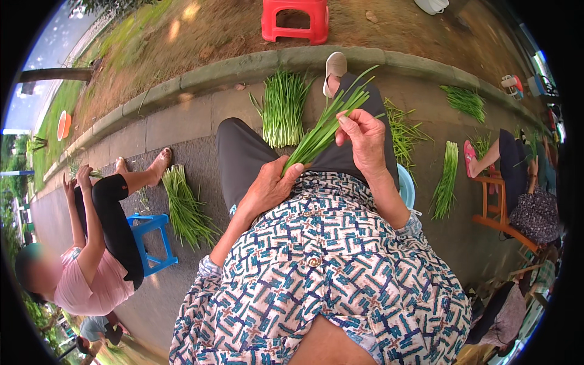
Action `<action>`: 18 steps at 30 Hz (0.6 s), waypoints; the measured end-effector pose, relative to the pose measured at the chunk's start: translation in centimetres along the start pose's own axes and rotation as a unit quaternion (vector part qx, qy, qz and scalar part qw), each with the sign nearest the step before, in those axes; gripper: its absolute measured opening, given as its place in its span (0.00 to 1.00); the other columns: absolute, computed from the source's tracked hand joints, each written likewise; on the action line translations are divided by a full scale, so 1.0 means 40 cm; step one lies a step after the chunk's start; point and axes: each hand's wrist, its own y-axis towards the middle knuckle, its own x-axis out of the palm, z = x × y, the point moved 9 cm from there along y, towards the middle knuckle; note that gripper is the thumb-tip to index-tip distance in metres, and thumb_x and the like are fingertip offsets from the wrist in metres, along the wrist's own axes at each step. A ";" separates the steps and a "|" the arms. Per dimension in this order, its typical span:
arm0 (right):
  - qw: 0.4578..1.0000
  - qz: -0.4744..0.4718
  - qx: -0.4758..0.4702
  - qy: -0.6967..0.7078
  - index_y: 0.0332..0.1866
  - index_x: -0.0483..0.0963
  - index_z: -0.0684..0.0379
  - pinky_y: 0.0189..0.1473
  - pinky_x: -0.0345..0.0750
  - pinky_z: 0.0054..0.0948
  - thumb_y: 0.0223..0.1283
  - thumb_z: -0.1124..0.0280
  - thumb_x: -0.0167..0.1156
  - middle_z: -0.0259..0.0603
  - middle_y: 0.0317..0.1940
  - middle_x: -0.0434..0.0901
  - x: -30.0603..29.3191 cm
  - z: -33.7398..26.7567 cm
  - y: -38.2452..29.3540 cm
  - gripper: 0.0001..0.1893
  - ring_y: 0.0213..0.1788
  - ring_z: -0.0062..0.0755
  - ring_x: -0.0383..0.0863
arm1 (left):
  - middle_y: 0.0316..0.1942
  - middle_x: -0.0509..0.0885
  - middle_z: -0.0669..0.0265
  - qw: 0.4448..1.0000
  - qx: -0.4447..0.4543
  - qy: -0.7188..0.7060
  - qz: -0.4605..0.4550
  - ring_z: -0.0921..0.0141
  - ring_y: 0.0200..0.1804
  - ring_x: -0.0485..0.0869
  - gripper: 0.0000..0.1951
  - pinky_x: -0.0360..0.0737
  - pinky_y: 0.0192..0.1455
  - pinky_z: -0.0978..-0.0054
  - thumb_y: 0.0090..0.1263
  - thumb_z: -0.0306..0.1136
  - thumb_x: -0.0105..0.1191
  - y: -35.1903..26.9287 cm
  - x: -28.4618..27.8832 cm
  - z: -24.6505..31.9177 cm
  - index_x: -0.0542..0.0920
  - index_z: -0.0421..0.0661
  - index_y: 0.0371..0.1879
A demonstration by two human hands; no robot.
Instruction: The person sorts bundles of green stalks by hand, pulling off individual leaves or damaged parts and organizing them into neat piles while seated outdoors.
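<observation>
My left hand [273,181] is closed around the lower end of a small bunch of long flat green leaves [315,137], which look like garlic chives. The bunch slants up and to the right above my lap. At its upper part is my right hand [365,139], thumb and forefinger brought together beside the leaves. A thin green blade shows past its knuckles; whether the fingertips pinch a blade is too fine to tell. Beyond my knees, a large sheaf of chives [284,109] lies on the pavement, pale stems towards me. Loose green scraps [401,132] lie beyond my right leg.
More chives lie left [188,205] and right [445,180]. A person [98,269] sits left near a blue plastic stool [153,244]. Others sit right by a wooden chair [497,210]. Ahead are a stone kerb [255,64] and a red plastic stool [295,23].
</observation>
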 end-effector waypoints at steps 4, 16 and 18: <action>0.985 0.034 -0.078 -0.150 0.34 0.75 0.67 0.24 0.73 0.17 0.56 0.79 0.60 0.33 0.22 0.77 -0.020 -0.058 0.001 0.03 0.20 0.16 0.75 | 0.16 0.67 0.71 1.000 0.005 -0.017 -0.003 0.78 0.22 0.64 0.22 0.62 0.24 0.75 0.74 0.48 0.43 -0.007 0.003 0.004 0.74 0.37 0.35; 0.860 0.054 -0.334 -0.381 0.30 0.69 0.63 0.25 0.71 0.33 0.40 0.89 0.55 0.44 0.23 0.70 0.000 -0.091 -0.028 0.11 0.23 0.44 0.73 | 0.20 0.72 0.63 0.998 -0.017 -0.030 -0.046 0.73 0.26 0.66 0.19 0.67 0.29 0.70 0.74 0.43 0.43 -0.006 0.041 0.017 0.74 0.34 0.36; 0.859 0.061 -0.339 -0.377 0.29 0.68 0.63 0.26 0.70 0.34 0.41 0.88 0.54 0.45 0.22 0.69 0.004 -0.067 -0.018 0.10 0.23 0.45 0.73 | 0.20 0.72 0.65 0.999 -0.015 -0.034 -0.036 0.74 0.26 0.66 0.19 0.67 0.29 0.71 0.75 0.42 0.42 -0.006 0.043 0.016 0.74 0.35 0.35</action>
